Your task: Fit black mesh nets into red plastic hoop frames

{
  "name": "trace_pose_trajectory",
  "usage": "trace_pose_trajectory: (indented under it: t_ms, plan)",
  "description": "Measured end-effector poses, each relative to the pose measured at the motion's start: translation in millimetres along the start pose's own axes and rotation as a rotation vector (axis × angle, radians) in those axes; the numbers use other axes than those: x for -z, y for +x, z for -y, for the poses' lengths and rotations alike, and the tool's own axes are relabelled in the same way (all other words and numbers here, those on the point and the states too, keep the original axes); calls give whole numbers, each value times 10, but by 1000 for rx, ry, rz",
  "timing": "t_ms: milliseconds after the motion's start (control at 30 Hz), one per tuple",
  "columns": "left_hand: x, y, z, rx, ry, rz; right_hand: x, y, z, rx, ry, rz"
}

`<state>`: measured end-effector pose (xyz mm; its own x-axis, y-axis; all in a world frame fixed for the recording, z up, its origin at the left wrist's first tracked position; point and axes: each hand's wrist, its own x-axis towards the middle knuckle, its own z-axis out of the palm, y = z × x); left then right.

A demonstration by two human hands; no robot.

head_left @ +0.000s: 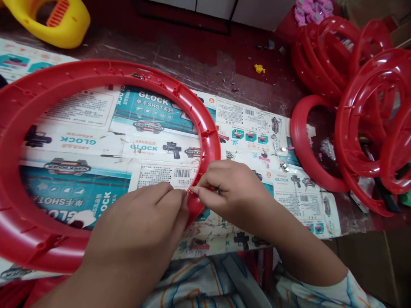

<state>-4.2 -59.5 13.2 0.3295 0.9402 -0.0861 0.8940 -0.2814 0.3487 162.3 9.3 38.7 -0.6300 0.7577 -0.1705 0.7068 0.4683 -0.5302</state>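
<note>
A large red plastic ring [210,137] with a ribbed hollow channel lies across the printed cardboard. My left hand [141,222] is closed on its near right part, the fingertips mostly hidden behind the knuckles. Right beside them, my right hand [227,188] pinches at the ring's inner rim, thumb and forefinger together. Whatever sits between those fingertips is too small to make out. Several tiny metal bits [136,75] rest in the channel on the far side of the ring.
Flattened cardboard [247,128] covers much of the dark red table [192,55]. Glossy red rings [345,107] are heaped at the right. A yellow plastic part [69,30] stands far left, and a small yellow piece [259,69] lies at the back. Pink pieces [311,10] sit beyond the heap.
</note>
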Motion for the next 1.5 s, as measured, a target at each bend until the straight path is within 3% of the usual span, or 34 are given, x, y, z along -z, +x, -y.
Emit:
trace_pose_trajectory:
  t_ms: [200, 400, 600, 800, 1000, 1267, 1500]
  plan:
    - [-18, 18, -36, 44, 104, -103, -56, -28, -62, 139, -43, -72]
    - [-33, 24, 91, -55, 35, -1, -53, 6, -27, 52, -32, 29]
    - [-17, 16, 96, -149, 155, -112, 29, -93, -122, 272, -152, -67]
    - [-40, -96, 241, -291, 37, -127, 75, -104, -103, 382, -259, -58]
    - [-7, -207, 376, -323, 32, -26, 14, -58, -69, 326, -234, 5]
    - [25, -123, 111, -264, 99, -179, -37, -78, -43, 343, -248, -14]
    - [3, -173, 178, -330, 97, -171, 9, -127, 60, 275, -281, 13]
